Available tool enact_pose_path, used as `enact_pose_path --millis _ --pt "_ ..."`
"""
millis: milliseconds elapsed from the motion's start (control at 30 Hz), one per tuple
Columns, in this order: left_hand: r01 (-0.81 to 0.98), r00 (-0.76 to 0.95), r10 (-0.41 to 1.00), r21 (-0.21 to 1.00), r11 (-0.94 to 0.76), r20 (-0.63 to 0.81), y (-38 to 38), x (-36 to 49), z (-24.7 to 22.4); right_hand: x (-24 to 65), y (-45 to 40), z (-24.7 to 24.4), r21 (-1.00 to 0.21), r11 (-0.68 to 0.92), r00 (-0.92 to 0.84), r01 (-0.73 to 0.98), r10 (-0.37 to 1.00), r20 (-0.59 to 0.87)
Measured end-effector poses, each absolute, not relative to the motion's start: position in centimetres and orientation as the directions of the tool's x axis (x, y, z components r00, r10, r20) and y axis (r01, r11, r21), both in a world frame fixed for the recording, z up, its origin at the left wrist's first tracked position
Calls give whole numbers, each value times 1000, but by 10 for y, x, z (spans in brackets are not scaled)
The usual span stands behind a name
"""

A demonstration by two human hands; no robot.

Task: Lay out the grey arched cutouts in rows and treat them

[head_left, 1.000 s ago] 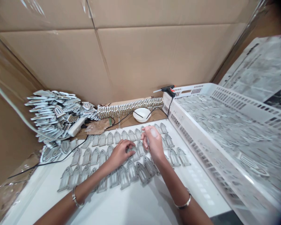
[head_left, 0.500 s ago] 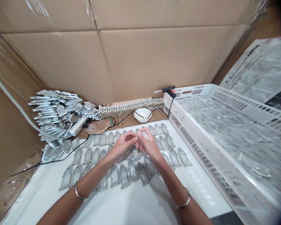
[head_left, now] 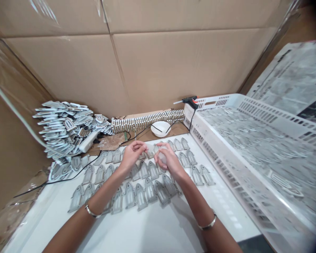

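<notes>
Head view: the left hand and right hand have drawn slightly apart since a moment ago and no longer meet at the fingertips. The right grip is curled closed around a small pale piece, mostly hidden by the fingers. The left grip is loosely curled, its fingertips reaching toward that piece; whether they pinch anything, I cannot tell. Beneath both hands lie rows of grey arched cut-outs on a white surface. Beyond sit a round white bowl, a black hot glue gun, a long row of stacked arched pieces and a loose pale heap of cut-outs. To the right stands a white perforated plastic crate.
</notes>
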State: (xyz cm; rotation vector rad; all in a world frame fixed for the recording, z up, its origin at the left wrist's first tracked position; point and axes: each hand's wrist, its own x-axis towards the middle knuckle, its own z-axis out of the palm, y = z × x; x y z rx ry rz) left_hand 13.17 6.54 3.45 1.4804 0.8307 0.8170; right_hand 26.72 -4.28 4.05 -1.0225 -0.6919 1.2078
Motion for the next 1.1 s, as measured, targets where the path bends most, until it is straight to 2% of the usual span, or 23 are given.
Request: enact_pose_path --millis 100,267,433,633,833,933,1100 --pt "89 551 834 992 -90 26 73 135 31 273 -44 43 -943 33 336 -332 938 -86" --pt "170 791 612 962 -215 -3 61 147 18 281 -45 42 -973 43 458 -228 886 -68" --pt "220 844 536 927 -303 -25 52 154 5 284 -44 40 -975 45 474 -217 878 -65" --pt "273 839 544 862 -427 3 52 155 -1 285 -43 39 -983 41 444 -177 895 -43" --pt "364 821 570 730 -579 42 50 156 -7 289 -42 35 -986 1 442 -165 894 -73" --pt "321 788 605 764 -559 113 53 157 3 293 -40 28 -992 -38 421 -116 903 -84" --pt "160 608 751 886 -435 259 59 156 40 296 -39 19 -994 -113 387 -11 915 -109"
